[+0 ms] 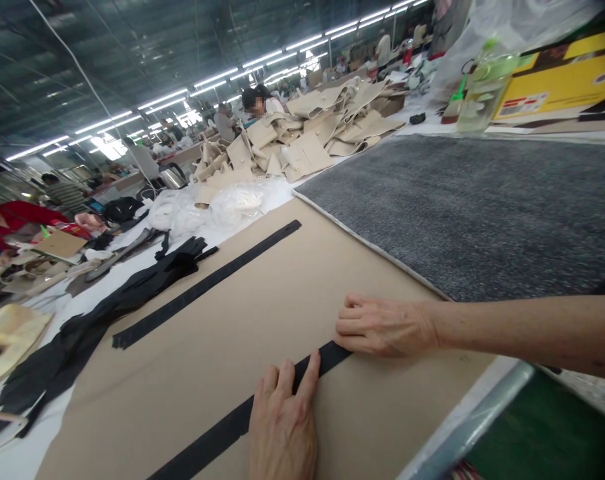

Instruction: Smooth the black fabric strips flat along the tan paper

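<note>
On a large beige sheet [222, 307] lies a black strip [207, 443], running from the bottom edge up to the right. My left hand [285, 420] rests flat across this strip with its fingers apart, and it covers part of it. Farther along, my right hand [385, 327] has its fingers curled closed at the strip's upper end; the fingertips are hidden beneath the hand. A second black strip [209, 283] lies roughly parallel on the sheet, farther away, touched by neither hand.
Black strips [92, 333] lie bunched along the sheet's left side. A dark grey felt-like mat [472, 207] borders it at right. Beige bag pieces [307, 137] are heaped behind clear plastic [237, 200]. A bottle [485, 87] stands near a yellow box [557, 83]. Other people work beyond.
</note>
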`<state>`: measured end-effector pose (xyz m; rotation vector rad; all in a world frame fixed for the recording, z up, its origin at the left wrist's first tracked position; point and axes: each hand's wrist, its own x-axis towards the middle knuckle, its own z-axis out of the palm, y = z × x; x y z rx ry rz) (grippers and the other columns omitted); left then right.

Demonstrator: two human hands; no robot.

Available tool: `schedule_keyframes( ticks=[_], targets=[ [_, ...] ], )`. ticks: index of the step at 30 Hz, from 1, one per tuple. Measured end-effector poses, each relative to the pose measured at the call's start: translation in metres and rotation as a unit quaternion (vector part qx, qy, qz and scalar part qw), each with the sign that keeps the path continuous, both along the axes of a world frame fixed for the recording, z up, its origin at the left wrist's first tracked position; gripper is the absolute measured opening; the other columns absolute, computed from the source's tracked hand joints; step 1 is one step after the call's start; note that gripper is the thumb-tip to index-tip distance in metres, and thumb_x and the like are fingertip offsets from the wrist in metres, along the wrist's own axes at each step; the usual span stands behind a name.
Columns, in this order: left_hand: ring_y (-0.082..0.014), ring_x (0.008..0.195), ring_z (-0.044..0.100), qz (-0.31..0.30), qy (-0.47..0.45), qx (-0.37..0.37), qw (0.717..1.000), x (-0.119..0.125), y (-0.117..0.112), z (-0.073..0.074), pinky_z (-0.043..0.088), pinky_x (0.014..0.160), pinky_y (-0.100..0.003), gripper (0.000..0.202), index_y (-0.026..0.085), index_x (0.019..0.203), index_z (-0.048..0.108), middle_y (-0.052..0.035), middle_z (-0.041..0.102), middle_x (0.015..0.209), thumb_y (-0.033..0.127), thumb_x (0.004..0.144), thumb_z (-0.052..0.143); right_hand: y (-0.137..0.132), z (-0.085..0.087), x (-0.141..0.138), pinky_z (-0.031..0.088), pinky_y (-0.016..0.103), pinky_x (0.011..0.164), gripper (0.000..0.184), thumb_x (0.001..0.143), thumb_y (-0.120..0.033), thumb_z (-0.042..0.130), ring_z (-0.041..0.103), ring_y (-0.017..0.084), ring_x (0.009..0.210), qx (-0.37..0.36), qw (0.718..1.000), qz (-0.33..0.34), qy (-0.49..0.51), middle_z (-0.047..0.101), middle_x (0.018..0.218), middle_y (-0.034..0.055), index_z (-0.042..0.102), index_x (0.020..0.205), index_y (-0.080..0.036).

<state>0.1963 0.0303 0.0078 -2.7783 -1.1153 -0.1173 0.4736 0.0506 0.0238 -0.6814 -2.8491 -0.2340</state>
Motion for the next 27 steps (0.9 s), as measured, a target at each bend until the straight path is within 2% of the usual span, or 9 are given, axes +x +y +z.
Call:
schedule_keyframes(
  ticks=[4, 7, 9, 15, 20, 27],
  targets=[
    [-0.0234, 0.088, 0.053, 0.001, -0.001, 0.015, 1.0, 0.002, 0.0, -0.003, 0.044, 0.076, -0.036, 0.07, 0.03, 0.144, 0.041, -0.007, 0.057, 0.101, 0.0, 0.081, 0.043, -0.003, 0.005, 0.005, 0.032, 0.034, 0.076, 0.018, 0.096, -0.01, 0.042, 0.045, 0.018, 0.077, -0.002, 1.0, -0.009, -0.002, 0.052, 0.083, 0.0047, 0.058, 0.091, -0.013],
    [-0.0242, 0.106, 0.052, -0.017, -0.027, 0.028, 0.999, 0.006, 0.001, -0.006, 0.043, 0.086, -0.037, 0.065, 0.024, 0.138, 0.048, -0.0095, 0.055, 0.123, -0.004, 0.08, 0.039, -0.005, 0.005, 0.009, 0.032, 0.035, 0.076, 0.019, 0.097, -0.01, 0.04, 0.045, 0.018, 0.077, 0.0, 1.0, -0.015, -0.006, 0.052, 0.083, 0.0044, 0.058, 0.092, -0.013],
    [-0.023, 0.111, 0.051, -0.03, -0.034, 0.024, 0.999, 0.008, 0.002, -0.008, 0.042, 0.092, -0.037, 0.062, 0.019, 0.135, 0.05, -0.0093, 0.055, 0.128, -0.007, 0.08, 0.036, -0.006, 0.005, 0.013, 0.032, 0.035, 0.076, 0.02, 0.098, -0.01, 0.039, 0.046, 0.018, 0.077, 0.003, 1.0, -0.021, -0.01, 0.052, 0.083, 0.0039, 0.058, 0.093, -0.013],
    [-0.0206, 0.097, 0.054, -0.088, -0.005, -0.021, 0.996, 0.009, 0.01, -0.006, 0.047, 0.088, -0.033, 0.063, 0.013, 0.139, 0.042, -0.0073, 0.061, 0.11, -0.006, 0.079, 0.037, -0.01, 0.006, 0.023, 0.032, 0.035, 0.076, 0.02, 0.097, -0.01, 0.039, 0.046, 0.018, 0.076, 0.023, 0.999, -0.027, -0.016, 0.052, 0.082, 0.0046, 0.057, 0.092, -0.014],
    [-0.0212, 0.098, 0.053, -0.069, 0.018, -0.015, 0.997, 0.02, 0.006, 0.0, 0.047, 0.091, -0.032, 0.073, 0.016, 0.146, 0.034, -0.0053, 0.059, 0.11, -0.004, 0.076, 0.044, -0.013, 0.009, 0.03, 0.031, 0.034, 0.077, 0.015, 0.096, -0.009, 0.043, 0.047, 0.018, 0.075, 0.032, 0.999, -0.027, -0.024, 0.052, 0.081, 0.0042, 0.057, 0.09, -0.014],
    [-0.0224, 0.09, 0.052, -0.04, 0.018, 0.019, 0.999, 0.033, 0.002, -0.001, 0.047, 0.08, -0.035, 0.076, 0.023, 0.146, 0.038, -0.0052, 0.059, 0.105, -0.003, 0.075, 0.048, -0.017, 0.01, 0.044, 0.033, 0.035, 0.08, 0.018, 0.097, -0.009, 0.041, 0.047, 0.019, 0.078, 0.02, 0.997, -0.053, -0.047, 0.054, 0.085, 0.0051, 0.057, 0.091, -0.015]
  ],
)
